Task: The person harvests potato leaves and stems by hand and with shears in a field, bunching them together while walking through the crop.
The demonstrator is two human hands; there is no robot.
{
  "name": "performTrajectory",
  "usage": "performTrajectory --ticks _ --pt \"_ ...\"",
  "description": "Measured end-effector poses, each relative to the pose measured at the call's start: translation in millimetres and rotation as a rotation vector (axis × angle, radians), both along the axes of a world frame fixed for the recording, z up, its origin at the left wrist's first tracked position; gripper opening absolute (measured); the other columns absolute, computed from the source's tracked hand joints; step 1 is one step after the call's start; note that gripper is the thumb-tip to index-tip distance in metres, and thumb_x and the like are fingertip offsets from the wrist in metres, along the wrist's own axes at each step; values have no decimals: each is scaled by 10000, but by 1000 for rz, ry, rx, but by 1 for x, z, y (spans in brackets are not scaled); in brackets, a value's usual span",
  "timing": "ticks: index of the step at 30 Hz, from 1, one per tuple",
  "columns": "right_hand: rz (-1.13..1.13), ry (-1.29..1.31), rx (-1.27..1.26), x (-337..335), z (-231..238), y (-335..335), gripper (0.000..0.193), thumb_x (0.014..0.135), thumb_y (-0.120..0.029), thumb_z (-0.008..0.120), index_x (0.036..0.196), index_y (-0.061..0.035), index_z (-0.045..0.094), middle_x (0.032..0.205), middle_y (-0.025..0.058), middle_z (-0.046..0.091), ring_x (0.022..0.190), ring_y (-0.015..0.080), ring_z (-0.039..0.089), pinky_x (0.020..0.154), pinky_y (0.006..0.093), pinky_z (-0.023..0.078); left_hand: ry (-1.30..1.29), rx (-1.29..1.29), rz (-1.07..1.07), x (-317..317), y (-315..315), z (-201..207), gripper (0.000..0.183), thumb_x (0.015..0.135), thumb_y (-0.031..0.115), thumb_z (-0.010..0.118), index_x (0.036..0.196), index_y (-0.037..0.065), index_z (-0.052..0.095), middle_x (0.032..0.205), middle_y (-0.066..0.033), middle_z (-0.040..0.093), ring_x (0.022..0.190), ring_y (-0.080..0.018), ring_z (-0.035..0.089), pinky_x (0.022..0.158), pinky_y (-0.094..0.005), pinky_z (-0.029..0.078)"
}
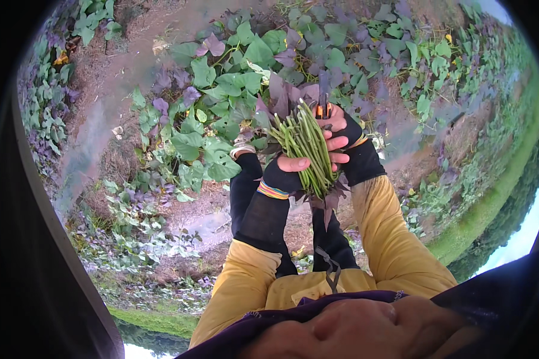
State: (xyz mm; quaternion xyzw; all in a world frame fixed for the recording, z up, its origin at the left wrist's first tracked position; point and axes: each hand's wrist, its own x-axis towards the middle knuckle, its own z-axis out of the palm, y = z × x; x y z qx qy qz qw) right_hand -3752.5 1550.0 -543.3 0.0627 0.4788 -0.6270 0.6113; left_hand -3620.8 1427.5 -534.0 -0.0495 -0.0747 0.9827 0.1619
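Note:
A thick bundle of sweet potato stems (305,146), cut ends upward and purple leaves showing around it, is held in front of my body. My left hand (286,170), in a black fingerless glove with coloured rubber bands at the wrist, is closed around the bundle's left side, thumb across the stems. My right hand (340,133), gloved the same way, presses its fingers against the right side of the bundle. It also grips a small cutter (323,110) with an orange-and-black handle, its dark narrow end pointing away from me. The stems hide part of my left fingers.
Leafy green and purple vines (233,81) spread over the ground ahead and to both sides. Brown soil (105,78) shows between the rows. My dark-clad legs (329,242) stand among the plants. A grassy strip (479,218) runs along the right.

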Motion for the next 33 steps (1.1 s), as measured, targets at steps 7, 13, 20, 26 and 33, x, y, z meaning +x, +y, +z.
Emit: performTrajectory --ticks 7,13,20,26,33 --pt "265 115 -146 -26 -27 -53 234 740 -136 713 920 -21 618 829 -6 621 738 79 550 678 236 445 -3 -86 116 0 -28 -4 539 763 125 653 1253 120 430 796 -12 471 804 -191 496 925 -454 398" --pt "308 2016 216 -159 -89 -119 278 791 -321 650 867 -56 612 729 122 629 707 321 612 662 389 473 -361 -12 319 1 -36 -9 239 839 43 601 1042 128 508 798 -9 510 774 -175 515 830 -441 465" --pt "1053 1785 869 -236 -87 -50 277 784 -333 623 872 -70 617 777 136 639 791 347 618 701 416 470 -734 -320 204 6 -32 -6 150 855 99 609 978 126 529 798 -19 517 764 -177 534 734 -362 478" --pt "424 833 618 -54 8 23 241 767 -264 650 843 -37 626 676 75 608 659 168 596 640 306 461 -914 -637 -3 10 1 -25 224 830 213 683 971 99 551 758 -26 580 622 -126 556 541 -253 442" --pt "495 529 352 75 68 74 174 810 -180 673 882 -30 622 697 -13 582 658 53 521 610 241 438 -716 -846 -154 17 78 -28 167 819 195 641 921 64 620 816 -17 596 711 -106 552 585 -223 416"
